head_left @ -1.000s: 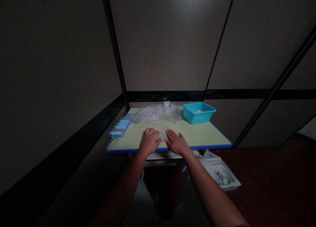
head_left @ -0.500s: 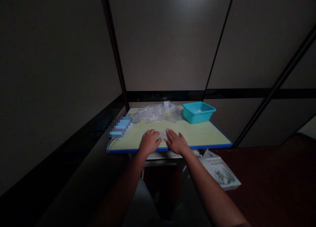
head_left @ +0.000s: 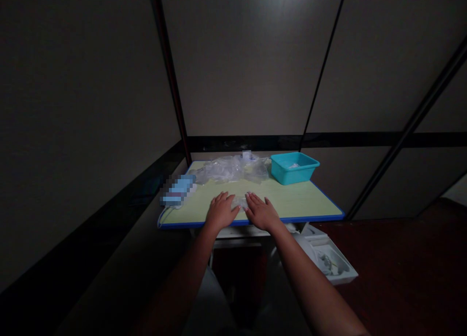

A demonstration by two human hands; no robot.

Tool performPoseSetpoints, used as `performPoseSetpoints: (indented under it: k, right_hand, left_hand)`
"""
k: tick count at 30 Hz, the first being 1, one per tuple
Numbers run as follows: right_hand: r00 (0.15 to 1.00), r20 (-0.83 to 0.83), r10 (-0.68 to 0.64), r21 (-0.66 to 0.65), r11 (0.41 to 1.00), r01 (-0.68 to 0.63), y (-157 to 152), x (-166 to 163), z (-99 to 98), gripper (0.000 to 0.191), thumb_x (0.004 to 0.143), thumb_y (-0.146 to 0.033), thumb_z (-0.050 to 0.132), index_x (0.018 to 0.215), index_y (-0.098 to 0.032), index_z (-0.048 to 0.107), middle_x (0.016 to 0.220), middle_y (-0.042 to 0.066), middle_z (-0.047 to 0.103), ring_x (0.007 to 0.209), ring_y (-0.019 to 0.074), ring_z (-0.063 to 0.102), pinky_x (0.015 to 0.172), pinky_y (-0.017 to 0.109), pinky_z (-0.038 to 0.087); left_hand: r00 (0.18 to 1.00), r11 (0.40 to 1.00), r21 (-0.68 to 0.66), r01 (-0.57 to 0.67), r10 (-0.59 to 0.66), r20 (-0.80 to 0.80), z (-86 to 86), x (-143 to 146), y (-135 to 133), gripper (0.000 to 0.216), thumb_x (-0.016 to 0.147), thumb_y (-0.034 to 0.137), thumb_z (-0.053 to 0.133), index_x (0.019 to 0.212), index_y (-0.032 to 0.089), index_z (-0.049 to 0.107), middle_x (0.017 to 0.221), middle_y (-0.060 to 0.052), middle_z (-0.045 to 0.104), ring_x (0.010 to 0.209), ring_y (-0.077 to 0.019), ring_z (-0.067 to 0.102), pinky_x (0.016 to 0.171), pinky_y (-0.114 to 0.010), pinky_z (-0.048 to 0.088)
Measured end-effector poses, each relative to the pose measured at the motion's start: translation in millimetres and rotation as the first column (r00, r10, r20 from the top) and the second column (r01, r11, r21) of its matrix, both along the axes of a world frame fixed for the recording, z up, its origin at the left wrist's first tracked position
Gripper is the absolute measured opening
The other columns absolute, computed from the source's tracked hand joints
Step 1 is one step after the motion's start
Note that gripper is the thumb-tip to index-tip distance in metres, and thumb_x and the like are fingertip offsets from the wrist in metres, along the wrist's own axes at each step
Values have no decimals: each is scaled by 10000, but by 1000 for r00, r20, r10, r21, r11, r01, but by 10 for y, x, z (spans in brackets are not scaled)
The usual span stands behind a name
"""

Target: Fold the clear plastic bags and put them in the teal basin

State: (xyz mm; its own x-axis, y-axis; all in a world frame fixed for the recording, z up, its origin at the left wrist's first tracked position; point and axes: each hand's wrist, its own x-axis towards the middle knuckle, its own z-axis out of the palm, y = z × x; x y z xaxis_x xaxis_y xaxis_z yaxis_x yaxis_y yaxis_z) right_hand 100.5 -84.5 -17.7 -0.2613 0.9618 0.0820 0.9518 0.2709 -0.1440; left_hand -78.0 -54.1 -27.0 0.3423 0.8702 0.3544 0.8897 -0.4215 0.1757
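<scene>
- Left hand and right hand: palms down, fingers extended, clasping nothing.
- Film (clear, outline faint): on the desk, between the hands.
- Tub: desk's far right, beside bags.

Worn on the head, above and behind the two forearms. Looks forward and down to the worktop, with the wall panels straight ahead. Set well back from it, wide enough to include also the side wall at left and the floor at right.
</scene>
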Motion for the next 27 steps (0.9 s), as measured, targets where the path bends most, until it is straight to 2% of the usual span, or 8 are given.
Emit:
performPoseSetpoints:
  k: [5, 17, 23, 27]
  right_hand:
    - [1000, 3, 1, 4, 1000, -1, 1, -1, -8, 620, 923, -440, 168, 1467, -144, 141, 1524, 50, 128, 1399, 176, 111, 1087, 517, 121]
    - [1000, 11, 1, -10, 1000, -1, 12, 4, -9, 620, 921, -438, 161, 1468, -147, 139, 1525, 60, 123, 1399, 185, 113, 1084, 526, 113]
    - [1000, 16, -1, -17, 1000, 1, 13, 6, -14, 619, 922, -435, 159, 1471, -152, 125, 1527, 59, 123, 1401, 193, 102, 1087, 521, 106]
    - [1000, 7, 0, -7, 1000, 0, 10, 9, -18, 619, 925, -440, 160, 1469, -146, 135, 1526, 60, 132, 1401, 194, 104, 1086, 518, 108]
  left_hand:
    - [1000, 999, -38, 5, -7, -31, -45, -5, 34, 478, 874, 512, 424, 1277, 267, 506, 1395, -98, 445, 1326, -287, 321, 1049, -472, 268]
    - [999, 999, -48, 2, -5, -49, -19, -2, 17, 485, 878, 504, 417, 1293, 264, 497, 1409, -101, 429, 1332, -278, 321, 1059, -452, 266]
    - [999, 999, -37, -26, 25, -30, 11, 10, -6, 614, 864, 499, 456, 1417, 278, 305, 1463, -130, 333, 1344, -284, 302, 1055, -447, 266]
    - [999, 997, -73, -10, 6, -53, 23, 7, -11, 512, 875, 514, 427, 1361, 354, 397, 1456, -88, 358, 1358, -295, 270, 1056, -477, 250]
